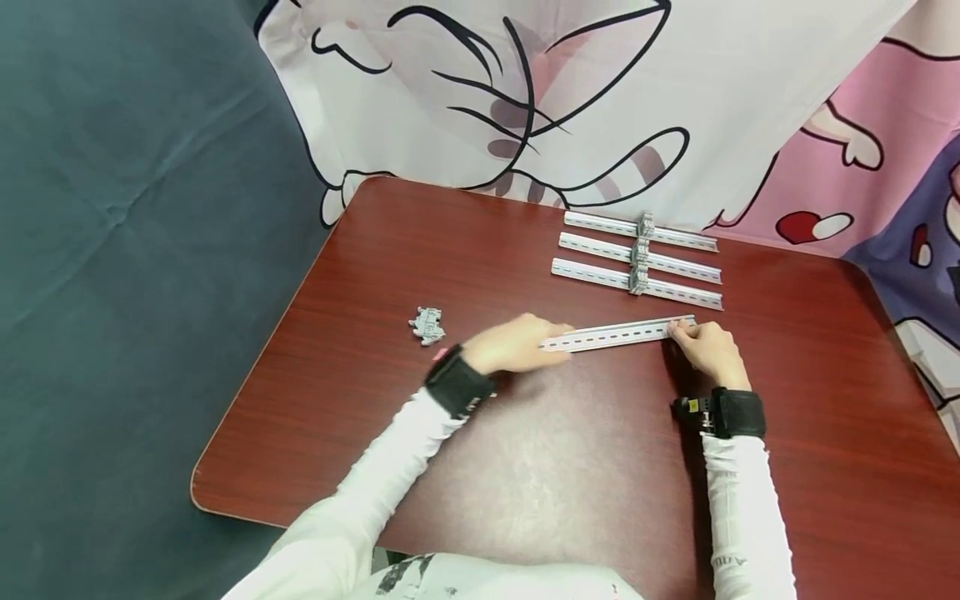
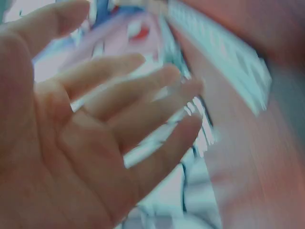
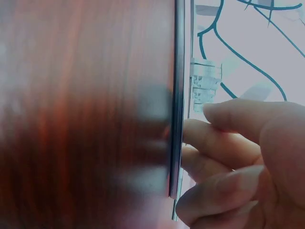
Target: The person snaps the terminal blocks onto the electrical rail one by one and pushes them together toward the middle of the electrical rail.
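Barely legible sleeve lettering (image 1: 727,563); both hands (image 1: 517,344) on slotted rail (image 1: 617,334).

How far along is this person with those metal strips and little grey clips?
Three rails at the table's far side each carry a grey clip block at mid-length, so those look finished. A fourth, bare rail is in hand: the left hand is at one end and the right hand at the other. A loose grey clip block lies apart to the left, not yet mounted.
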Tool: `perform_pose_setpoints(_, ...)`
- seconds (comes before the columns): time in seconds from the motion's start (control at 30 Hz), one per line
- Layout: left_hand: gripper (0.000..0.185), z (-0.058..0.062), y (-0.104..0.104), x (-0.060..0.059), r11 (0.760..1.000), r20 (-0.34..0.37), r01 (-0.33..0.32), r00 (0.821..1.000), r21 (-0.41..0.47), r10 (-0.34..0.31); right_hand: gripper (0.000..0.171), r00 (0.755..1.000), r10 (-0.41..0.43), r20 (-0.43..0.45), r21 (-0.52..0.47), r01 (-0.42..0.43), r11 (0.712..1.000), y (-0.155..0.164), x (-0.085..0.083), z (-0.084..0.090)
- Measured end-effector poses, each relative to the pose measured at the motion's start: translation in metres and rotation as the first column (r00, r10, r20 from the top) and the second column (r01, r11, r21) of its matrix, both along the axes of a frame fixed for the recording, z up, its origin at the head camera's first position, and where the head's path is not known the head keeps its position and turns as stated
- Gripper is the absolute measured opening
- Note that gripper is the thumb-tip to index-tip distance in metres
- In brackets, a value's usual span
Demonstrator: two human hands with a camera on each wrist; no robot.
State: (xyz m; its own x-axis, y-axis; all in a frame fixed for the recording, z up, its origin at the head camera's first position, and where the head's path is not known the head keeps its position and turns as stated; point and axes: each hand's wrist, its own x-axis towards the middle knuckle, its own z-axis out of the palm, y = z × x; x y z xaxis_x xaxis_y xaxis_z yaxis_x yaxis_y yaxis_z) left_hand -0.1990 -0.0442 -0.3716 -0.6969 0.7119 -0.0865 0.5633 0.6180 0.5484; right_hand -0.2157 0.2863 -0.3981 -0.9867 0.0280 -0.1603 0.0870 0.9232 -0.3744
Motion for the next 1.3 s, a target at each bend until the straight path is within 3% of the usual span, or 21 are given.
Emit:
perform_pose_setpoints(0.03, 0.052, 0.000, -0.016, 0.001, 0.996, -0.029, -0.091, 0.995, -0.004, 0.091, 0.052, 1.000, 0.004, -0.002, -0.001, -0.004, 1.000, 0.000, 0.001, -0.001)
perform_pose_setpoints(0.1, 0.051, -0.003, -0.046, 0.004, 0.961, -0.099, -0.277, 0.957, -0.018, 0.274, 0.051, 1.000, 0.016, -0.003, -0.002, -0.016, 1.000, -0.001, 0.003, -0.002)
perform_pose_setpoints(0.17, 0.054, -0.008, -0.072, 0.007, 0.889, -0.148, -0.455, 0.883, -0.045, 0.445, 0.050, 1.000, 0.029, -0.004, -0.003, -0.029, 1.000, -0.002, 0.004, -0.002)
perform_pose_setpoints(0.23, 0.056, -0.014, -0.091, 0.010, 0.802, -0.179, -0.595, 0.796, -0.053, 0.578, 0.049, 0.999, 0.037, -0.011, -0.002, -0.037, 0.999, -0.001, 0.004, -0.001)
perform_pose_setpoints(0.3, 0.058, -0.020, -0.101, 0.013, 0.719, -0.175, -0.694, 0.713, -0.042, 0.679, 0.048, 0.999, 0.043, -0.028, -0.001, -0.043, 0.999, 0.000, 0.003, 0.002)
perform_pose_setpoints(0.4, 0.060, -0.030, -0.102, 0.014, 0.630, -0.152, -0.777, 0.625, -0.020, 0.766, 0.048, 0.999, 0.036, -0.040, -0.004, -0.036, 0.999, 0.003, 0.006, 0.002)
perform_pose_setpoints(0.47, 0.060, -0.035, -0.102, 0.014, 0.599, -0.132, -0.801, 0.593, 0.003, 0.794, 0.049, 0.998, 0.037, -0.044, -0.012, -0.037, 0.999, 0.003, 0.007, 0.003)
perform_pose_setpoints(0.57, 0.057, -0.040, -0.105, 0.014, 0.576, -0.066, -0.815, 0.573, 0.054, 0.817, 0.051, 0.999, 0.042, -0.033, -0.030, -0.043, 0.999, 0.002, 0.009, 0.001)
perform_pose_setpoints(0.63, 0.057, -0.042, -0.109, 0.013, 0.567, -0.009, -0.819, 0.569, 0.089, 0.822, 0.051, 0.999, 0.045, -0.027, -0.036, -0.046, 0.998, 0.001, 0.009, 0.000)
perform_pose_setpoints(0.7, 0.059, -0.043, -0.113, 0.013, 0.569, 0.048, -0.815, 0.576, 0.111, 0.816, 0.050, 0.999, 0.044, -0.030, -0.037, -0.045, 0.998, 0.001, 0.008, -0.001)
perform_pose_setpoints(0.77, 0.058, -0.043, -0.117, 0.012, 0.577, 0.088, -0.807, 0.589, 0.126, 0.803, 0.050, 0.998, 0.045, -0.037, -0.034, -0.046, 0.998, -0.001, 0.007, -0.003)
perform_pose_setpoints(0.87, 0.054, -0.044, -0.121, 0.011, 0.614, 0.096, -0.779, 0.625, 0.124, 0.774, 0.050, 0.998, 0.048, -0.036, -0.030, -0.049, 0.998, -0.002, 0.006, -0.002)
perform_pose_setpoints(1.1, 0.048, -0.043, -0.134, 0.010, 0.731, 0.001, -0.670, 0.737, 0.130, 0.675, 0.050, 0.999, 0.035, -0.016, -0.031, -0.035, 0.999, -0.004, 0.007, -0.002)
perform_pose_setpoints(1.2, 0.048, -0.042, -0.136, 0.011, 0.768, -0.047, -0.628, 0.770, 0.125, 0.637, 0.049, 0.999, 0.038, -0.018, -0.041, -0.038, 0.998, -0.003, 0.006, -0.001)
perform_pose_setpoints(1.3, 0.049, -0.039, -0.131, 0.013, 0.787, -0.092, -0.605, 0.783, 0.120, 0.616, 0.047, 0.998, 0.065, -0.027, -0.034, -0.065, 0.997, -0.001, 0.004, 0.001)
